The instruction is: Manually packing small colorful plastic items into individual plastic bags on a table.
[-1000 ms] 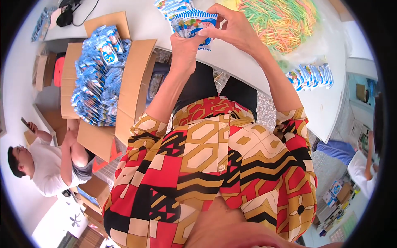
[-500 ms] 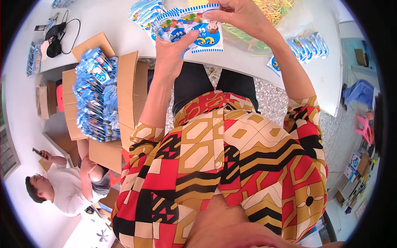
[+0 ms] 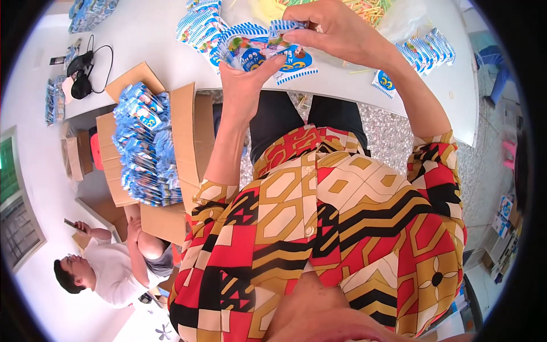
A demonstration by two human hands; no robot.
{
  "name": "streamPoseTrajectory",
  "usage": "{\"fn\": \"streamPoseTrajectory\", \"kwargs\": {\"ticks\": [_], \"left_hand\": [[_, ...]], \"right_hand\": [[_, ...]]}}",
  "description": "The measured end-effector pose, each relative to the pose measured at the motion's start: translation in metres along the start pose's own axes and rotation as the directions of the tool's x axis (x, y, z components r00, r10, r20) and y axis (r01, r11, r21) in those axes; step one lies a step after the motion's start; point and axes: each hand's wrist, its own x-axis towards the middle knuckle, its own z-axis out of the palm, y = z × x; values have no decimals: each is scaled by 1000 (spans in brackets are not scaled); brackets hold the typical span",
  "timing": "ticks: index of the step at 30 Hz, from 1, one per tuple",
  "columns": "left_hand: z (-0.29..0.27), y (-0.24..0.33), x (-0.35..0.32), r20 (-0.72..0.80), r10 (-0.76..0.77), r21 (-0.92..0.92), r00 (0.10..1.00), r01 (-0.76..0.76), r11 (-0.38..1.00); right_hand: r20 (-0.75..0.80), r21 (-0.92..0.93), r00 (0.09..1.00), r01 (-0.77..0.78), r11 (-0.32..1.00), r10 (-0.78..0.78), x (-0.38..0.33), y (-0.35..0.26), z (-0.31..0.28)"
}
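Over the white table (image 3: 154, 28) my left hand (image 3: 242, 85) is closed on several blue-and-white printed packets (image 3: 242, 45), its thumb laid across them. My right hand (image 3: 342, 37) pinches the top edge of the front packet (image 3: 296, 60). That packet is bent and tilted, with its upper part bunched near my right fingertips. Whether it is open or sealed I cannot tell. Just beyond my left hand lies a row of similar packets (image 3: 194, 25). Past my right hand is a heap of thin yellow, green and orange sticks (image 3: 364, 8) on clear plastic.
Left of me stands an open cardboard box (image 3: 188, 125) filled with blue packets (image 3: 145, 148). More packets (image 3: 424, 54) lie in a row at the table's right. A black corded device (image 3: 82, 74) rests at the far left. A seated person (image 3: 114, 256) holds a phone at lower left.
The front packet was flat and upright; now it is bent and tilted, its top crumpled by my right hand. The whole view has shifted slightly. A person in blue at right has moved.
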Motion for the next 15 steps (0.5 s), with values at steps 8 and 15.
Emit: {"fn": "streamPoseTrajectory", "kwargs": {"ticks": [8,15], "left_hand": [[-1,-15,3,19,4,-91,1000,-2,996],[8,-16,5,56,6,-78,998,-1,997]], "right_hand": [[-190,-103,982,-41,994,21,-15,-19,-2],[-322,-423,531,660,621,-784,-9,27,12]]}}
